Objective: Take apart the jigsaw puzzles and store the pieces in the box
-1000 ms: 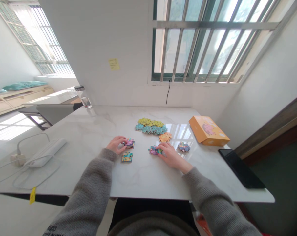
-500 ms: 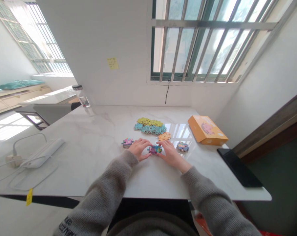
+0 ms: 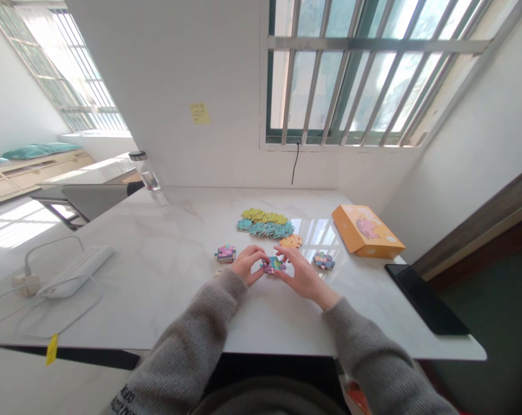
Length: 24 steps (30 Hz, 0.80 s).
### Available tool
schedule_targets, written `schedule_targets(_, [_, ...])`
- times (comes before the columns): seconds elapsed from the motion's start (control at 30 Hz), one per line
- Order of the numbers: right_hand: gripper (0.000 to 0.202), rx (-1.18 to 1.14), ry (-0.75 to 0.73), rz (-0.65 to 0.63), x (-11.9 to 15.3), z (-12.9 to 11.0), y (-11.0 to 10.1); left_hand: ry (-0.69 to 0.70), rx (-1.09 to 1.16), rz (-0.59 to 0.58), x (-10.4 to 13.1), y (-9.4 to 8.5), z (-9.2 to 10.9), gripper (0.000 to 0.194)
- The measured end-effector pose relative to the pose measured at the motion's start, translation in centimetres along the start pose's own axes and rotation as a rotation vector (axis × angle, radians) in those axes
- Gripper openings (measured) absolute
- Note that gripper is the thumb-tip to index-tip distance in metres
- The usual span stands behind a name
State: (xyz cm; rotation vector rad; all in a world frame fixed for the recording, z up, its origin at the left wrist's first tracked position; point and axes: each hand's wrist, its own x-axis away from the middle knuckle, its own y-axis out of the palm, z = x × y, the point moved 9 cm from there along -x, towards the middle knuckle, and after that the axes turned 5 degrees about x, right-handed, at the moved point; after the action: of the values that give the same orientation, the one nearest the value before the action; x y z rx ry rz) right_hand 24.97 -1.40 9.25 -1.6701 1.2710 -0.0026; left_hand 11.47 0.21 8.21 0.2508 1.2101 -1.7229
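Between my two hands are joined or touching puzzle pieces (image 3: 273, 265), purple, teal and green, low over the white table (image 3: 157, 311). The fingers of my left hand (image 3: 251, 265) close on their left side, and my right hand (image 3: 297, 270) grips the right side with thumb and fingers. A small stack of purple pieces (image 3: 225, 253) lies left of my left hand. Bluish mixed pieces (image 3: 323, 260) lie right of my right hand. Just beyond the hands are orange pieces (image 3: 291, 241), with rows of teal pieces (image 3: 271, 230) and yellow-green pieces (image 3: 264, 217) behind them.
An orange box (image 3: 367, 230) stands at the back right, with a black tablet-like device (image 3: 425, 298) by the right edge. A white power strip (image 3: 77, 272) with cables lies at the left. A clear bottle (image 3: 145, 172) stands at the back left.
The held pieces show more teal and green on top now, and the fingers have shifted slightly around them. The whole view has moved a little.
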Motion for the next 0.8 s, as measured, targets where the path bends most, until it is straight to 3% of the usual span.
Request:
schedule_targets(0.2, [0.040, -0.115, 0.065, -0.032, -0.1, 0.2, 0.8, 0.076, -0.071, 0.075, 0.0, -0.1, 1.2, 0.006])
schedule_targets(0.37, [0.038, -0.363, 0.263, 0.005, -0.1, 1.7, 0.5, 0.121, -0.281, 0.193, 0.3, -1.2, 2.3, 0.009])
schedule_targets(0.47, [0.034, -0.621, 0.357, -0.078, 0.0, 1.8, 2.0, 0.145, -0.354, 0.171, 0.4, -0.4, 2.6, 0.011])
schedule_targets(0.57, [0.026, -0.731, 0.402, -0.062, 0.1, 2.2, 2.9, 0.189, -0.353, 0.105, 0.5, 0.8, 3.2, 0.009])
schedule_targets(0.7, [0.021, -0.634, 0.339, 0.044, 0.1, 3.2, 2.3, 0.163, -0.302, 0.116, 0.4, 0.4, 4.0, 0.026])
schedule_targets(0.8, [0.034, -0.440, 0.224, 0.025, 0.0, 2.8, 1.7, 0.096, -0.280, 0.090, 0.2, -0.1, 3.8, 0.040])
